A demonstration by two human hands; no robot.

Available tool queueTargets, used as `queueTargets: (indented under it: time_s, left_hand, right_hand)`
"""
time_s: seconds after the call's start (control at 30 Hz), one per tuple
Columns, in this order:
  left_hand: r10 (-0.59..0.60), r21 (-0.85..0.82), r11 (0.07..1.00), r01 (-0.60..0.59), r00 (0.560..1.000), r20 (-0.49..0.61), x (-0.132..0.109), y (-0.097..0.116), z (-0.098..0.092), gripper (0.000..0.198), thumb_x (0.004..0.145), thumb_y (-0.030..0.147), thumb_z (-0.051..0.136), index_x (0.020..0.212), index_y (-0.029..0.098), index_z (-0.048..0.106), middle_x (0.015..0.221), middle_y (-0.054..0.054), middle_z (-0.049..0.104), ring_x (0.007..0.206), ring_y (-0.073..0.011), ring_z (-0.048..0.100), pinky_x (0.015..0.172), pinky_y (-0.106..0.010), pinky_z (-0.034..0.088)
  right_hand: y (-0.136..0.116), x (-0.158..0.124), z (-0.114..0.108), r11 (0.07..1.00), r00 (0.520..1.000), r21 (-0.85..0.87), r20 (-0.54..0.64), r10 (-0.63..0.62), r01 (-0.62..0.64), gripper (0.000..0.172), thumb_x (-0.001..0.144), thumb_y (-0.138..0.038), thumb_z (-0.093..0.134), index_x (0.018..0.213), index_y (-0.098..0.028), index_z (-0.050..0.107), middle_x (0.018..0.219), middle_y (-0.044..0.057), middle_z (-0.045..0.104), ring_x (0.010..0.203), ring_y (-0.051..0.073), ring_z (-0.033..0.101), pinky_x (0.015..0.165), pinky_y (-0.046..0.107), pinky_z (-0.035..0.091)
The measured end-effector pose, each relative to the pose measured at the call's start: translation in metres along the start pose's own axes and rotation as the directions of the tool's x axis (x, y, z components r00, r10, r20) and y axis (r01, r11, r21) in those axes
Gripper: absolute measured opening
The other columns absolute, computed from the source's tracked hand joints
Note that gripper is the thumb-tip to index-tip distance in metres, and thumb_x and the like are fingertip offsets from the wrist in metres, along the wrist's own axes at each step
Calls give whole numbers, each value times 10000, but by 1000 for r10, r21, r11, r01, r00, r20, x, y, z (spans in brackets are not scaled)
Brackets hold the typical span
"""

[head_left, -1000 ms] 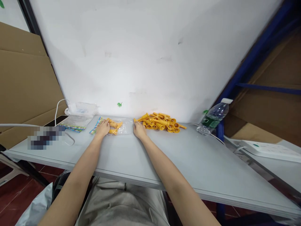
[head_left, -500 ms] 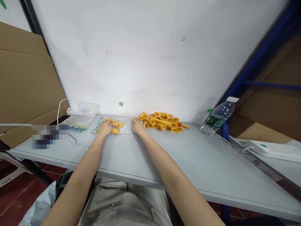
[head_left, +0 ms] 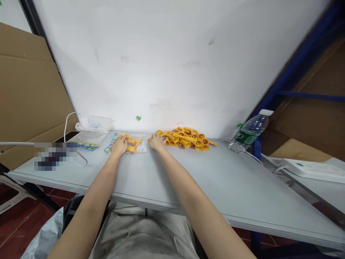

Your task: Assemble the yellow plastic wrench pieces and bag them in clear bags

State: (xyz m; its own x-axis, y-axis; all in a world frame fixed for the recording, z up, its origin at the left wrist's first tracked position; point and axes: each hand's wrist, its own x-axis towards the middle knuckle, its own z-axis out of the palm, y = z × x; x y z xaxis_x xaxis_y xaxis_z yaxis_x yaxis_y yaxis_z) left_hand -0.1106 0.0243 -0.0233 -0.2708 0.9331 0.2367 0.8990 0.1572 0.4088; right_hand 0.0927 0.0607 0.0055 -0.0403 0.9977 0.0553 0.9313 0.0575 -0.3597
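A clear plastic bag [head_left: 144,145] with a colourful header card lies on the grey table, with a few yellow toy horns [head_left: 131,148] in it. My left hand [head_left: 119,144] is closed on the header end of this bag, over the horns; its fingertips are partly hidden. At the bag's other end, my right hand [head_left: 157,141] is closed round a single yellow horn, whose bell [head_left: 159,132] shows behind the fingers and whose thin tip points left. Just right of that hand is a heap of loose yellow horns [head_left: 188,138], bells mostly facing me.
Other clear bags with printed cards [head_left: 90,138] and a white cable lie at the left, near a dark phone [head_left: 70,136] and a blurred patch. A water bottle [head_left: 249,133] leans at the right. A white wall [head_left: 172,64] rises behind the table [head_left: 215,187].
My right hand has moved slightly left from the heap towards the bag, bringing a horn with it. My left hand stays on the bag.
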Motion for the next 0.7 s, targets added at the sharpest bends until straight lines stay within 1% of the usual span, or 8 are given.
queueTargets:
  time_s: [0.1, 0.23, 0.33, 0.4, 0.47, 0.53, 0.63, 0.7]
  left_hand:
    - [5, 2, 1000, -5, 1000, -18, 3, -4, 0, 490, 937, 275, 309, 1380, 203, 507, 1502, -81, 421, 1413, -235, 346, 1166, -452, 273]
    - [3, 9, 1000, -2, 999, -35, 4, -8, -1, 490, 934, 266, 312, 1379, 200, 507, 1491, -87, 436, 1406, -236, 357, 1164, -453, 279]
    - [-12, 18, 1000, 12, 1000, -28, 3, -7, -3, 496, 937, 272, 308, 1390, 190, 493, 1500, -97, 421, 1410, -244, 348, 1163, -459, 281]
    - [-8, 15, 1000, 8, 999, -32, 2, -7, -4, 500, 940, 276, 300, 1396, 180, 482, 1502, -100, 419, 1418, -239, 334, 1165, -444, 278]
    - [-1, 1, 1000, 1, 999, -43, 2, -6, -4, 501, 940, 275, 301, 1398, 175, 476, 1499, -100, 422, 1417, -233, 336, 1168, -424, 276]
    - [-5, -16, 1000, 4, 999, -50, 2, -6, -4, 499, 937, 274, 309, 1394, 169, 477, 1498, -104, 422, 1411, -236, 346, 1169, -420, 273]
    - [-6, -38, 999, 4, 999, -52, 3, -8, -3, 487, 934, 273, 323, 1383, 176, 485, 1488, -106, 437, 1405, -244, 354, 1169, -437, 265]
    - [2, -49, 999, -5, 998, -56, 3, -8, -3, 479, 932, 273, 333, 1377, 185, 488, 1476, -104, 454, 1405, -247, 353, 1167, -449, 265]
  right_hand:
    - [6, -5, -2, 1000, 998, 29, -55, 4, -2, 371, 924, -233, 375, 1235, -142, 557, 1355, 189, 487, 1237, 305, 470, 1008, 457, 353]
    - [21, -17, -8, 998, 995, -16, -79, -65, 64, 341, 900, -139, 410, 1212, -131, 547, 1260, 188, 565, 1150, 269, 536, 922, 342, 412]
    - [31, -27, -14, 995, 995, -40, -44, -93, 91, 420, 835, -54, 500, 1250, -116, 500, 1230, 175, 597, 1128, 251, 556, 875, 294, 422]
    - [36, -33, -19, 996, 997, -44, 5, -81, 82, 509, 786, -23, 556, 1282, -94, 468, 1176, 174, 630, 1090, 259, 584, 845, 292, 423]
    - [38, -37, -24, 996, 997, -47, 42, -71, 73, 541, 754, -16, 580, 1279, -90, 473, 1128, 166, 655, 1049, 271, 608, 814, 298, 422]
    - [38, -40, -30, 996, 997, -49, 32, -74, 76, 472, 765, -34, 556, 1231, -99, 517, 1114, 157, 667, 1036, 277, 616, 800, 303, 414]
    - [37, -42, -40, 994, 994, -52, -53, -94, 91, 355, 816, -78, 501, 1164, -113, 564, 1104, 151, 678, 1036, 279, 613, 820, 324, 395]
    - [36, -44, -47, 992, 987, -52, -105, -118, 113, 325, 828, -91, 488, 1136, -134, 582, 1081, 137, 690, 1037, 276, 608, 858, 347, 373]
